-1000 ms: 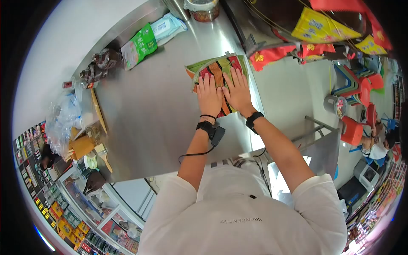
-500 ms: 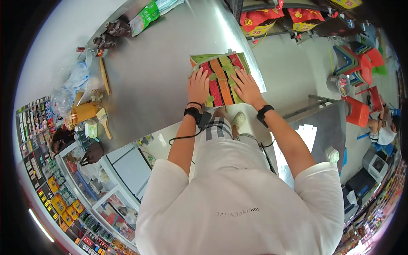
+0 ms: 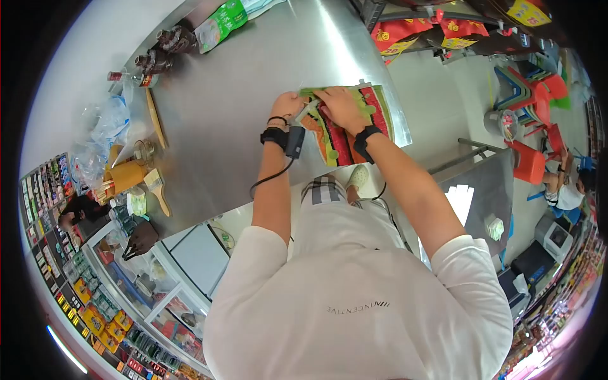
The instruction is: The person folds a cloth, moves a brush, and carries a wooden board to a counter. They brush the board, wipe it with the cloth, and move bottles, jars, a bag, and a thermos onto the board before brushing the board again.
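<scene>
A folded cloth [image 3: 378,114] with red, green, orange and black stripes lies at the near edge of the metal table. My left hand [image 3: 288,105] is closed at the cloth's upper left corner, its fingertips partly hidden. Reaching across from the right, my right hand [image 3: 341,107] lies over the upper left part of the cloth, with its fingers bent around a fold there. Between the two hands the cloth is lifted and creased, and a pale strip of it shows.
The metal table [image 3: 234,120] holds a wooden rolling pin [image 3: 155,118], a brush [image 3: 157,191], a brown container [image 3: 126,172], dark bottles [image 3: 177,39] and a green bag [image 3: 220,26] along its left and far sides. Red stools [image 3: 527,163] and a seated person [image 3: 570,190] are at right.
Both hands lay flat on the cloth before. Now they meet at its upper left, fingers closed on it. The cloth has shifted right and its left side is bunched.
</scene>
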Available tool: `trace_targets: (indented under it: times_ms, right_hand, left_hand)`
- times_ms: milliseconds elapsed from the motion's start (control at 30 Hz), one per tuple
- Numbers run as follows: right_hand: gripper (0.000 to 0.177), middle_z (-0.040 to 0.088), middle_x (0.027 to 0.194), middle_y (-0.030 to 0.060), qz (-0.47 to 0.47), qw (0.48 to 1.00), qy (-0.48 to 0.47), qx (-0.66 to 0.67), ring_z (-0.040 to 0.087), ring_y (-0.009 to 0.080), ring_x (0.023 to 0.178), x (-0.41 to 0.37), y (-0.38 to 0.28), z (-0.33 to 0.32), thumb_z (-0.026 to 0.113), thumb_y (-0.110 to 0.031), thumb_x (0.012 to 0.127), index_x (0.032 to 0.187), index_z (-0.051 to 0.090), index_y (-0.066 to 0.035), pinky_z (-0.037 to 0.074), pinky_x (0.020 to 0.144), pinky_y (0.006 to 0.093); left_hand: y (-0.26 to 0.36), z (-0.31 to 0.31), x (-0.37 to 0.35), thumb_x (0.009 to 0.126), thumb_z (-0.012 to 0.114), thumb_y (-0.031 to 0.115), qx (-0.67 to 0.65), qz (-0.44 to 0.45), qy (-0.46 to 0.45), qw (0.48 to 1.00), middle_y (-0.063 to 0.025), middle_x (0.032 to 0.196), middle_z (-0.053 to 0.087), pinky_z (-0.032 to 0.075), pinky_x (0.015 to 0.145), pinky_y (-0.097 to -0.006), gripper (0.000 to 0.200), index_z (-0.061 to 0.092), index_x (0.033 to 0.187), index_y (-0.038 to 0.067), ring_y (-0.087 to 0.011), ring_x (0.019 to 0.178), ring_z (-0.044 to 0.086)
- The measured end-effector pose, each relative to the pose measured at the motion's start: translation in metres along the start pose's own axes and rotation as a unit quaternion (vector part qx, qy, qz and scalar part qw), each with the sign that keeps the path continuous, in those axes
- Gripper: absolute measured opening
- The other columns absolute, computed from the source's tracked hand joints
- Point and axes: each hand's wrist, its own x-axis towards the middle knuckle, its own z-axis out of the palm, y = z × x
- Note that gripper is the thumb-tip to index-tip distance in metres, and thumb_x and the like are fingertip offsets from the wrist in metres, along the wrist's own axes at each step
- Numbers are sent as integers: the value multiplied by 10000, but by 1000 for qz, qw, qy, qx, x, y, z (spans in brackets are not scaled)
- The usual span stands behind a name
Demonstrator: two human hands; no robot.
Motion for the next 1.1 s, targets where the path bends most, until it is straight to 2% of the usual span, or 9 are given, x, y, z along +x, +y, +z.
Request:
trace_targets:
  times_ms: [233,333,433,533,700,800,900,1000,1100]
  right_hand:
    - [163,638,858,117,50,976,-104,186,613,316,827,22,15,-47,619,-65,774,936,618,-54,488,758,398]
    - [242,641,897,122,127,941,-167,266,625,299,856,29,18,-50,612,-31,782,1022,617,-60,495,762,373]
    - [320,642,960,112,23,970,-94,223,622,287,928,30,18,-32,621,-50,775,1092,626,-89,482,824,347]
    - [527,571,1192,99,33,995,-47,79,525,281,1153,23,37,-35,683,-100,721,1233,569,-156,382,988,474]
    - [520,550,1211,117,177,966,-115,-147,489,307,1189,-22,73,-71,705,-184,738,1233,556,-128,336,1009,551]
    - [393,594,1111,123,248,942,-199,-107,525,322,1127,-31,85,-79,707,-202,756,1125,610,-108,392,964,492]
    - [288,610,957,90,141,984,-107,-14,577,248,984,-46,104,-71,713,-197,783,1023,608,-78,447,836,378]
    - [218,598,883,52,324,920,-134,178,575,159,872,-31,77,-115,686,-144,823,1005,597,-64,446,779,287]
    - [188,625,851,52,211,943,40,254,577,139,770,-26,69,-138,656,-126,832,1002,610,-62,441,760,267]
  left_hand:
    - [-6,-31,10,948,487,197,-114,-38,-68,990,-88,917,674,549,707,-326,257,635,1013,-2,-200,712,642]
    - [-11,-28,13,915,544,194,155,85,162,971,-113,956,674,543,677,-367,261,613,1083,7,-281,657,636]
    - [0,-23,4,857,631,237,6,214,161,963,-115,1039,668,514,747,-408,351,598,1144,37,-345,840,632]
    - [13,-7,-7,804,701,306,128,408,168,888,-94,1109,644,455,858,-415,440,609,1165,72,-330,1026,559]
    - [35,-3,-17,751,741,336,289,280,86,911,-98,1020,596,371,923,-415,446,619,1102,90,-290,1052,477]
    - [34,5,-18,760,729,308,319,303,86,894,-103,982,595,356,921,-431,365,624,1040,99,-285,1036,475]
    - [27,4,-17,787,687,248,249,354,81,898,-118,879,637,348,943,-466,244,636,959,84,-300,915,552]
    - [59,-31,-39,800,661,216,132,278,-41,951,-126,756,637,420,909,-424,195,633,929,73,-281,745,619]
    - [110,-76,-89,786,671,208,47,256,32,965,-99,805,643,476,814,-362,201,628,941,87,-268,731,615]
